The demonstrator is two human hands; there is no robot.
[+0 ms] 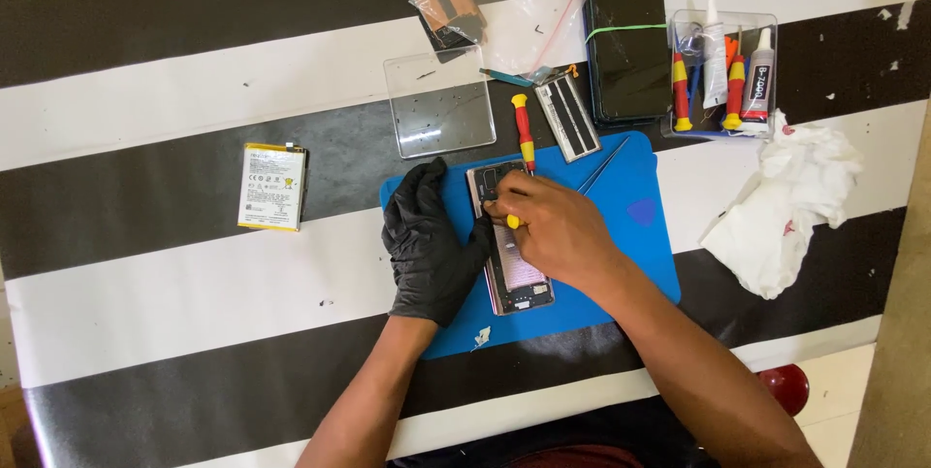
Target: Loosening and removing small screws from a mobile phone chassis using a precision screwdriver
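Opened phone [511,264] on blue mat [640,235]: likely light, rigid, fragile; grip edges. Gloved left hand [427,245] flat, steadying frame; right hand [553,230] pinching yellow-tipped screwdriver [512,222].

An opened phone [511,238] is steadied on a blue mat [635,225] by the black-gloved left hand [427,243] at its nine o'clock side; a small yellow-tipped screwdriver [511,221] is gripped in the bare right hand [548,227] over the phone; a red-and-yellow screwdriver [525,132] is laid at twelve o'clock; a battery [272,187] is left well apart at nine o'clock.
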